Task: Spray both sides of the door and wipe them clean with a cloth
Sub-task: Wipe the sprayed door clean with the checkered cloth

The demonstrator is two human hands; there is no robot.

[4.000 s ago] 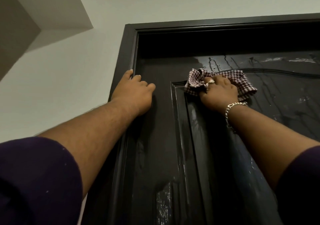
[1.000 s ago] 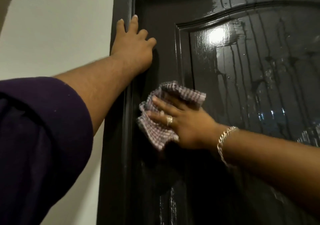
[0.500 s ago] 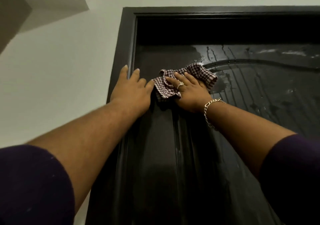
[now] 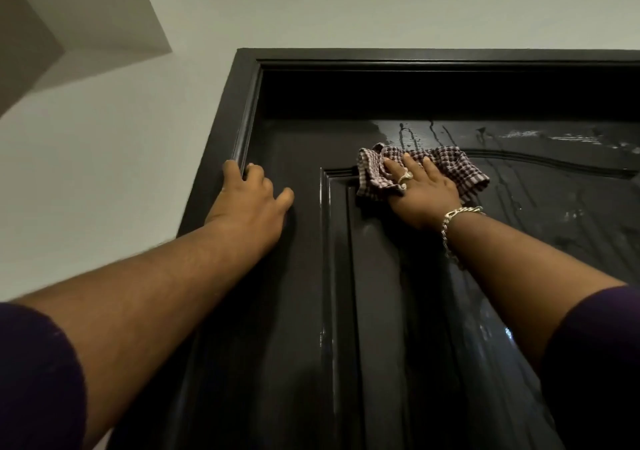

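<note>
A dark glossy door (image 4: 301,276) fills the view, streaked with wet spray drips across its upper right panel. My right hand (image 4: 420,193) presses a checked maroon-and-white cloth (image 4: 457,169) flat against the door near the raised panel's top left corner, fingers spread over it. My left hand (image 4: 247,204) rests against the door's left stile, its fingertips at the edge of the frame moulding. No spray bottle is in sight.
The dark door frame (image 4: 221,159) runs up the left and across the top. A pale wall (image 4: 104,172) lies to the left, with a ceiling beam (image 4: 86,17) at the upper left.
My right hand has slid the cloth to the right, away from my left hand, along the top of the panel. The left hand has stayed on the door's edge.
</note>
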